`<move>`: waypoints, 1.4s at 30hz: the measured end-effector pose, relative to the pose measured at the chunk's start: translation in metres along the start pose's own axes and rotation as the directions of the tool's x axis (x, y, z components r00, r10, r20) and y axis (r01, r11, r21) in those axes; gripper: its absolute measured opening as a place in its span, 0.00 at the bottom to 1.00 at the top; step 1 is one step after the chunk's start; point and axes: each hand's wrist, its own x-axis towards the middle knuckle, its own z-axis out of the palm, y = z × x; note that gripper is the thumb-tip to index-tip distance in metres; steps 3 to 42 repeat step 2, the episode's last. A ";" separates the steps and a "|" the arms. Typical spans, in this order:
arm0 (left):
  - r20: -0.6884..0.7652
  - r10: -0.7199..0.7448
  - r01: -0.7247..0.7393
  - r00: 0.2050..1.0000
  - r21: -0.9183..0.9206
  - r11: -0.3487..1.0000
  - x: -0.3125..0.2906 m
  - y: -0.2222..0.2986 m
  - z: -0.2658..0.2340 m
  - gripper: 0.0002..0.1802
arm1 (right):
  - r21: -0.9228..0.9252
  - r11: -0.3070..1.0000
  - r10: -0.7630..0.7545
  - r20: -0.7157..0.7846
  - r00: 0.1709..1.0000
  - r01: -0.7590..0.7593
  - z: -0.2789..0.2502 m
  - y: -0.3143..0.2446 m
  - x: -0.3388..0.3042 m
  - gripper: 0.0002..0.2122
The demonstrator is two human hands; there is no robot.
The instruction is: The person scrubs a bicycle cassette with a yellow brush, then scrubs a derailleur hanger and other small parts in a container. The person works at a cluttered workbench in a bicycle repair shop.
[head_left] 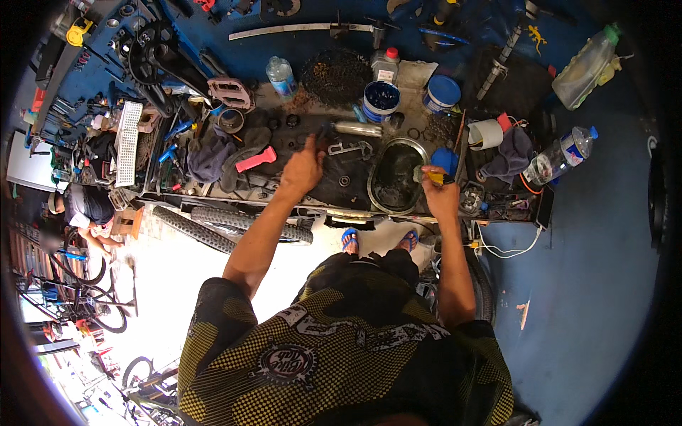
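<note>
My left hand (303, 172) is over the middle of the dark workbench, its index finger stretched out and nothing visible in its grip. Just beyond its fingertips lies a silver cylinder (357, 128), and a grey metal bracket-like part (349, 150) is to its right. My right hand (440, 193) is closed around a small yellow-handled brush (437, 177). The brush's pale head points left over the rim of an oval metal basin (372, 186), which holds dark liquid. Behind that hand sits a round blue lid (445, 160).
A pink-handled tool (256, 160) and dark rags (210, 157) lie left. Blue-and-white tubs (381, 100), a red-capped bottle (386, 65) and a heap of chains (336, 77) stand behind. Bicycle tyres (195, 228) lean below the bench edge. Another person (89, 207) sits far left.
</note>
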 end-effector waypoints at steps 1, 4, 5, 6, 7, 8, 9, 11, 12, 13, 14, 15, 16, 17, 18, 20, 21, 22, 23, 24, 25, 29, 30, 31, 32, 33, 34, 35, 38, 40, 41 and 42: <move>-0.014 -0.036 0.037 0.999 0.026 0.999 0.006 -0.013 -0.003 0.33 | 0.027 1.000 -0.015 0.012 1.000 0.015 0.004 0.001 0.000 0.08; -0.029 -0.071 0.073 0.997 0.049 0.996 0.013 -0.030 -0.003 0.35 | 0.075 0.997 -0.018 0.031 0.999 0.016 0.009 0.004 0.000 0.08; -0.029 -0.071 0.073 0.997 0.049 0.996 0.013 -0.030 -0.003 0.35 | 0.075 0.997 -0.018 0.031 0.999 0.016 0.009 0.004 0.000 0.08; -0.029 -0.071 0.073 0.997 0.049 0.996 0.013 -0.030 -0.003 0.35 | 0.075 0.997 -0.018 0.031 0.999 0.016 0.009 0.004 0.000 0.08; -0.029 -0.071 0.073 0.997 0.049 0.996 0.013 -0.030 -0.003 0.35 | 0.075 0.997 -0.018 0.031 0.999 0.016 0.009 0.004 0.000 0.08; -0.029 -0.071 0.073 0.997 0.049 0.996 0.013 -0.030 -0.003 0.35 | 0.075 0.997 -0.018 0.031 0.999 0.016 0.009 0.004 0.000 0.08; -0.029 -0.071 0.073 0.997 0.049 0.996 0.013 -0.030 -0.003 0.35 | 0.075 0.997 -0.018 0.031 0.999 0.016 0.009 0.004 0.000 0.08; -0.029 -0.071 0.073 0.997 0.049 0.996 0.013 -0.030 -0.003 0.35 | 0.075 0.997 -0.018 0.031 0.999 0.016 0.009 0.004 0.000 0.08; -0.029 -0.071 0.073 0.997 0.049 0.996 0.013 -0.030 -0.003 0.35 | 0.075 0.997 -0.018 0.031 0.999 0.016 0.009 0.004 0.000 0.08; -0.029 -0.071 0.073 0.997 0.049 0.996 0.013 -0.030 -0.003 0.35 | 0.075 0.997 -0.018 0.031 0.999 0.016 0.009 0.004 0.000 0.08; -0.029 -0.071 0.073 0.997 0.049 0.996 0.013 -0.030 -0.003 0.35 | 0.075 0.997 -0.018 0.031 0.999 0.016 0.009 0.004 0.000 0.08; -0.029 -0.071 0.073 0.997 0.049 0.996 0.013 -0.030 -0.003 0.35 | 0.075 0.997 -0.018 0.031 0.999 0.016 0.009 0.004 0.000 0.08; -0.029 -0.071 0.073 0.997 0.049 0.996 0.013 -0.030 -0.003 0.35 | 0.075 0.997 -0.018 0.031 0.999 0.016 0.009 0.004 0.000 0.08; -0.029 -0.071 0.073 0.997 0.049 0.996 0.013 -0.030 -0.003 0.35 | 0.075 0.997 -0.018 0.031 0.999 0.016 0.009 0.004 0.000 0.08; -0.029 -0.071 0.073 0.997 0.049 0.996 0.013 -0.030 -0.003 0.35 | 0.075 0.997 -0.018 0.031 0.999 0.016 0.009 0.004 0.000 0.08; -0.029 -0.071 0.073 0.997 0.049 0.996 0.013 -0.030 -0.003 0.35 | 0.075 0.997 -0.018 0.031 0.999 0.016 0.009 0.004 0.000 0.08; -0.029 -0.071 0.073 0.997 0.049 0.996 0.013 -0.030 -0.003 0.35 | 0.075 0.997 -0.018 0.031 0.999 0.016 0.009 0.004 0.000 0.08; -0.029 -0.071 0.073 0.997 0.049 0.996 0.013 -0.030 -0.003 0.35 | 0.075 0.997 -0.018 0.031 0.999 0.016 0.009 0.004 0.000 0.08; -0.029 -0.071 0.073 0.997 0.049 0.996 0.013 -0.030 -0.003 0.35 | 0.075 0.997 -0.018 0.031 0.999 0.016 0.009 0.004 0.000 0.08; -0.029 -0.071 0.073 0.997 0.049 0.996 0.013 -0.030 -0.003 0.35 | 0.075 0.997 -0.018 0.031 0.999 0.016 0.009 0.004 0.000 0.08; -0.029 -0.071 0.073 0.997 0.049 0.996 0.013 -0.030 -0.003 0.35 | 0.075 0.997 -0.018 0.031 0.999 0.016 0.009 0.004 0.000 0.08; -0.029 -0.071 0.073 0.997 0.049 0.996 0.013 -0.030 -0.003 0.35 | 0.075 0.997 -0.018 0.031 0.999 0.016 0.009 0.004 0.000 0.08; -0.029 -0.071 0.073 0.997 0.049 0.996 0.013 -0.030 -0.003 0.35 | 0.075 0.997 -0.018 0.031 0.999 0.016 0.009 0.004 0.000 0.08; -0.029 -0.071 0.073 0.997 0.049 0.996 0.013 -0.030 -0.003 0.35 | 0.075 0.997 -0.018 0.031 0.999 0.016 0.009 0.004 0.000 0.08; -0.029 -0.071 0.073 0.997 0.049 0.996 0.013 -0.030 -0.003 0.35 | 0.075 0.997 -0.018 0.031 0.999 0.016 0.009 0.004 0.000 0.08; -0.029 -0.071 0.073 0.997 0.049 0.996 0.013 -0.030 -0.003 0.35 | 0.075 0.997 -0.018 0.031 0.999 0.016 0.009 0.004 0.000 0.08; -0.029 -0.071 0.073 0.997 0.049 0.996 0.013 -0.030 -0.003 0.35 | 0.075 0.997 -0.018 0.031 0.999 0.016 0.009 0.004 0.000 0.08; -0.029 -0.071 0.073 0.997 0.049 0.996 0.013 -0.030 -0.003 0.35 | 0.075 0.997 -0.018 0.031 0.999 0.016 0.009 0.004 0.000 0.08; -0.029 -0.071 0.073 0.997 0.049 0.996 0.013 -0.030 -0.003 0.35 | 0.075 0.997 -0.018 0.031 0.999 0.016 0.009 0.004 0.000 0.08; -0.029 -0.071 0.073 0.997 0.049 0.996 0.013 -0.030 -0.003 0.35 | 0.075 0.997 -0.018 0.031 0.999 0.016 0.009 0.004 0.000 0.08; -0.029 -0.071 0.073 0.997 0.049 0.996 0.013 -0.030 -0.003 0.35 | 0.075 0.997 -0.018 0.031 0.999 0.016 0.009 0.004 0.000 0.08; -0.029 -0.071 0.073 0.997 0.049 0.996 0.013 -0.030 -0.003 0.35 | 0.075 0.997 -0.018 0.031 0.999 0.016 0.009 0.004 0.000 0.08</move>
